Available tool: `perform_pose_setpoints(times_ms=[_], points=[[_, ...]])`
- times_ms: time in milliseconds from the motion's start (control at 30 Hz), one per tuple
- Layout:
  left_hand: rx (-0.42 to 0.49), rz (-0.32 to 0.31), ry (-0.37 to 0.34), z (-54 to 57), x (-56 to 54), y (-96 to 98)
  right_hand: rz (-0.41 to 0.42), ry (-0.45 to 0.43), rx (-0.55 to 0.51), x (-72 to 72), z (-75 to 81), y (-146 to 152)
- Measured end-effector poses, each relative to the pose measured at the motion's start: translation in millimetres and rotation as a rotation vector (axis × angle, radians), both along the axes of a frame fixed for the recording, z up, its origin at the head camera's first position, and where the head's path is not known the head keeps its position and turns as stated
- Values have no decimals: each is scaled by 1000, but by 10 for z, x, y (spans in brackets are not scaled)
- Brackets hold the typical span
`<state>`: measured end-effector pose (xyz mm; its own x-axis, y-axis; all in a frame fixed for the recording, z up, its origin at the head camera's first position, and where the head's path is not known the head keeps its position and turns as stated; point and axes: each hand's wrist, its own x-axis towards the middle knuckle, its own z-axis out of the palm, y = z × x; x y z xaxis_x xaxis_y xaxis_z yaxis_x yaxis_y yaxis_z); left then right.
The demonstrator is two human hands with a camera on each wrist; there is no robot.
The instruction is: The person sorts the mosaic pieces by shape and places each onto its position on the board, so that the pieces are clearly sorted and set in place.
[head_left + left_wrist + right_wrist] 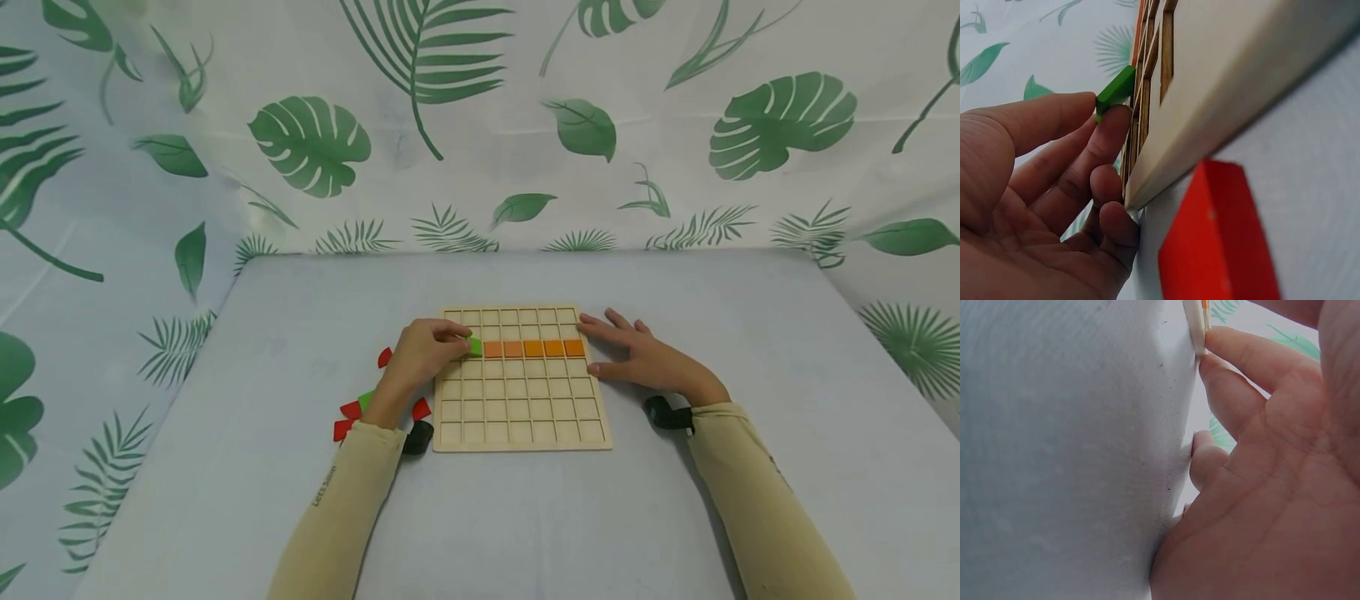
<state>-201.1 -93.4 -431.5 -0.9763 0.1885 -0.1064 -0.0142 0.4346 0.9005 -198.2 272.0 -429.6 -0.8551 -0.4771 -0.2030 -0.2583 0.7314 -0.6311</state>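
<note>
My left hand (425, 354) pinches a green tile (476, 347) between thumb and fingers, over the left part of the wooden grid board (522, 446). In the left wrist view the green tile (1116, 89) is tilted against the grid, so I cannot tell if it is fully down in a cell. To its right, in the same row, lie several orange tiles (533, 348), paler on the left and deeper on the right. My right hand (648, 358) rests at the board's right edge, fingers spread, its fingertips touching the rim.
Left of the board, partly behind my left wrist, lie several loose red pieces (422, 408) and a green piece (365, 400). One red piece (1216, 237) stands close to the board's edge in the left wrist view. A leaf-patterned cloth (480, 167) hangs behind the table.
</note>
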Motion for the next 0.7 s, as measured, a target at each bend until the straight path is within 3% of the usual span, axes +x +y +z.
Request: perform_pose_setpoints(times_ms=[467,700], points=[[-31,1,21,12,28,17,6,-2,-2,0,-2,-9],[-15,7,-8,10,22,21,7,1,4,3,15,-17]])
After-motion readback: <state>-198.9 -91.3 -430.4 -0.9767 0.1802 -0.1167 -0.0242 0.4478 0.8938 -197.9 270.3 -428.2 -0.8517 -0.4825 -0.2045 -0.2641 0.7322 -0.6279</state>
